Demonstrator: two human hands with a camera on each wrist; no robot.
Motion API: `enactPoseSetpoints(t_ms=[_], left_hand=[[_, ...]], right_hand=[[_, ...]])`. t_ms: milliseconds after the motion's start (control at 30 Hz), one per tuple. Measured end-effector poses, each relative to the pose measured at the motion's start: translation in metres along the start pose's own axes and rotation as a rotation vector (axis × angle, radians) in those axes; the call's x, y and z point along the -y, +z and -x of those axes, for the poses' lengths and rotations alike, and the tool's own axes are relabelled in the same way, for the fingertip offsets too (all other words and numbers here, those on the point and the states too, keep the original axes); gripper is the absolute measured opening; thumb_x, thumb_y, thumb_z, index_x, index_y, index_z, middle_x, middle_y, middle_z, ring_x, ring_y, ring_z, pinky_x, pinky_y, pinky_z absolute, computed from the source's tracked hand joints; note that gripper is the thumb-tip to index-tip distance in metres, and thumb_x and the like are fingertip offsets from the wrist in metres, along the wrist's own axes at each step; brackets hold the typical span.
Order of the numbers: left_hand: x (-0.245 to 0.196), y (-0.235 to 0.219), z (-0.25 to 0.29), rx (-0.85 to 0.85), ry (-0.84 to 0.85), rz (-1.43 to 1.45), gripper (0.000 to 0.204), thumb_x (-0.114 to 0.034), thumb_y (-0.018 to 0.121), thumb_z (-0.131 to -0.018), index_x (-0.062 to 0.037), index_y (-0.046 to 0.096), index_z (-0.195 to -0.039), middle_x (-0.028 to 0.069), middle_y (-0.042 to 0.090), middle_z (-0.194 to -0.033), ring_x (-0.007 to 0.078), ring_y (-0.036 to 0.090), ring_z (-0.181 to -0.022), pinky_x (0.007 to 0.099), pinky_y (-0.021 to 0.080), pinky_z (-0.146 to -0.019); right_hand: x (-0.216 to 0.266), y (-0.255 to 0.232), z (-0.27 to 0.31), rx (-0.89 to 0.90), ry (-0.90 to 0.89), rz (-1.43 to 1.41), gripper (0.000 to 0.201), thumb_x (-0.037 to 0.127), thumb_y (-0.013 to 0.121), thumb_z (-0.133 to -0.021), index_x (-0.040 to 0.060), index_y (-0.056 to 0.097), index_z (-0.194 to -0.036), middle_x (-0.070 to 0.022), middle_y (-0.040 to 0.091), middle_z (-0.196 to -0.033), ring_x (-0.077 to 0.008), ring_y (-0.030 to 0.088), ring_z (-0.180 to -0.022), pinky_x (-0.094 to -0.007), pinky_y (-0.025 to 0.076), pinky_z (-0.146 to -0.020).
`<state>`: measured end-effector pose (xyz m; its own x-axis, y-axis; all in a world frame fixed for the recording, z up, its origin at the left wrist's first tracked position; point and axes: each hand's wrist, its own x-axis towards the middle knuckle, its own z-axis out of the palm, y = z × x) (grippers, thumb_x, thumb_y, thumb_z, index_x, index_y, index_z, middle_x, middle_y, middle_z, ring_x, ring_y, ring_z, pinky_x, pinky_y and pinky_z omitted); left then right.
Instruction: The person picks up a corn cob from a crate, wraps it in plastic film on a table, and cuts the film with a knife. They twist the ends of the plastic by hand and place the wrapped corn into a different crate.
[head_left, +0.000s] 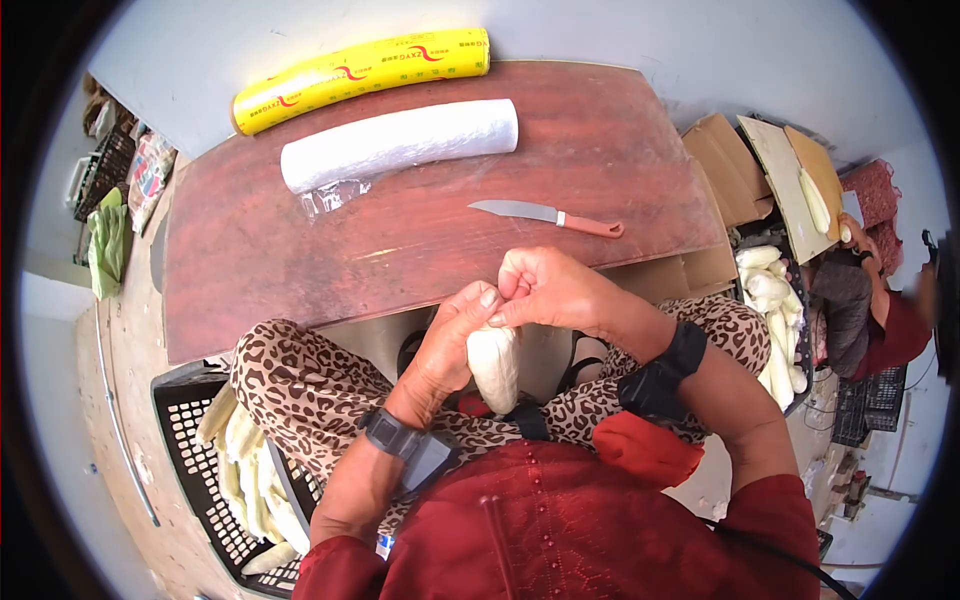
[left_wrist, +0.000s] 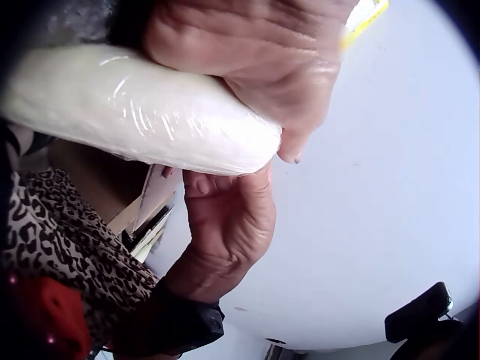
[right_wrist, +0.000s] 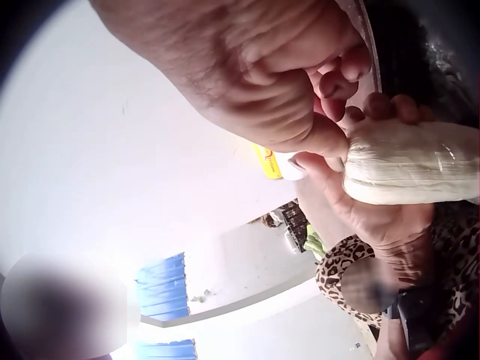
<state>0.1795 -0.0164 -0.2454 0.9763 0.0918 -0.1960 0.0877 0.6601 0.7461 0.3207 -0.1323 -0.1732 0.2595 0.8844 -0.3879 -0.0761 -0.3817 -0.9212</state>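
Note:
A long pale vegetable point(head_left: 494, 372) in clear cling film hangs upright over my lap, in front of the table edge. My left hand point(head_left: 447, 343) holds it from the side, its thumb near the upper end. From the right, my right hand point(head_left: 556, 290) pinches at that same end with thumb and curled fingers, where the film gathers. The left wrist view shows the film tight and shiny along the wrapped vegetable point(left_wrist: 150, 112). In the right wrist view, fine creases in the film run to the end under my right thumb point(right_wrist: 326, 139).
On the red-brown table point(head_left: 420, 240) lie a knife point(head_left: 545, 215), a white film roll point(head_left: 400, 145) and a yellow printed roll point(head_left: 365, 78). Crates of pale vegetables point(head_left: 245, 460) point(head_left: 770, 300) stand at both sides. Another person point(head_left: 880, 310) works at far right near cardboard point(head_left: 725, 170).

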Motion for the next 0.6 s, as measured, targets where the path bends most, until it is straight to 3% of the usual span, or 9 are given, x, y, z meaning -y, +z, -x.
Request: enactPoseSetpoints(t_ms=[167, 233, 300, 367, 467, 567, 600], left_hand=[[-0.006, -0.005, -0.004, 0.028, -0.041, 0.219, 0.043, -0.042, 0.057, -0.091, -0.0026, 0.056, -0.109, 0.0162, 0.065, -0.096, 0.0259, 0.066, -0.08, 0.037, 0.055, -0.071], [-0.021, 0.006, -0.003, -0.008, 0.049, 0.366, 0.031, -0.036, 0.055, -0.09, -0.0061, 0.056, -0.096, 0.0138, 0.061, -0.092, 0.0285, 0.062, -0.081, 0.0422, 0.053, -0.075], [-0.035, 0.012, -0.003, 0.042, 0.165, 0.553, 0.027, -0.036, 0.053, -0.092, -0.0096, 0.055, -0.089, 0.0119, 0.059, -0.087, 0.0315, 0.061, -0.083, 0.0449, 0.052, -0.076], [-0.044, 0.003, -0.003, -0.055, 0.158, 0.641, 0.027, -0.036, 0.051, -0.091, -0.0104, 0.056, -0.085, 0.0107, 0.057, -0.088, 0.0302, 0.055, -0.086, 0.0455, 0.048, -0.082], [-0.059, -0.001, -0.001, -0.169, 0.23, 0.719, 0.028, -0.036, 0.053, -0.09, -0.0093, 0.057, -0.083, 0.0088, 0.057, -0.087, 0.0265, 0.053, -0.085, 0.0429, 0.045, -0.084], [-0.064, -0.009, -0.002, -0.198, 0.304, 0.74, 0.029, -0.036, 0.055, -0.089, -0.0081, 0.057, -0.083, 0.0084, 0.057, -0.087, 0.0257, 0.053, -0.085, 0.0427, 0.045, -0.084], [-0.064, -0.01, -0.002, -0.221, 0.318, 0.75, 0.028, -0.036, 0.056, -0.088, -0.0076, 0.057, -0.084, 0.0085, 0.058, -0.088, 0.0257, 0.054, -0.085, 0.0432, 0.046, -0.085]], right_hand=[[0.009, 0.0, 0.007, 0.103, -0.051, -0.178, 0.014, 0.009, 0.068, -0.09, 0.0019, 0.061, -0.099, -0.0017, 0.063, -0.083, -0.0088, 0.06, -0.075, -0.024, 0.047, -0.063], [0.01, -0.005, 0.008, 0.063, -0.105, -0.178, 0.018, 0.013, 0.066, -0.092, 0.0014, 0.06, -0.105, -0.0033, 0.063, -0.091, -0.0088, 0.06, -0.082, -0.0234, 0.049, -0.069], [0.008, -0.008, 0.01, 0.018, -0.154, -0.16, 0.025, 0.017, 0.065, -0.094, 0.0005, 0.059, -0.111, -0.0058, 0.063, -0.1, -0.0102, 0.06, -0.09, -0.0246, 0.05, -0.077], [0.002, -0.009, 0.011, -0.036, -0.197, -0.126, 0.035, 0.022, 0.066, -0.094, -0.0007, 0.055, -0.119, -0.0093, 0.062, -0.11, -0.0132, 0.06, -0.099, -0.0276, 0.05, -0.086], [-0.002, -0.007, 0.018, 0.052, -0.098, -0.034, 0.052, 0.031, 0.067, -0.093, -0.0022, 0.049, -0.129, -0.0136, 0.059, -0.12, -0.0179, 0.057, -0.11, -0.0324, 0.046, -0.097], [-0.008, -0.001, 0.02, 0.169, -0.061, 0.043, 0.065, 0.036, 0.07, -0.09, -0.0039, 0.044, -0.135, -0.0161, 0.056, -0.125, -0.0206, 0.055, -0.116, -0.0345, 0.044, -0.1], [-0.005, 0.0, 0.02, 0.162, -0.084, 0.188, 0.061, 0.035, 0.069, -0.09, -0.0049, 0.047, -0.131, -0.0137, 0.061, -0.117, -0.0177, 0.059, -0.106, -0.0314, 0.048, -0.091]])
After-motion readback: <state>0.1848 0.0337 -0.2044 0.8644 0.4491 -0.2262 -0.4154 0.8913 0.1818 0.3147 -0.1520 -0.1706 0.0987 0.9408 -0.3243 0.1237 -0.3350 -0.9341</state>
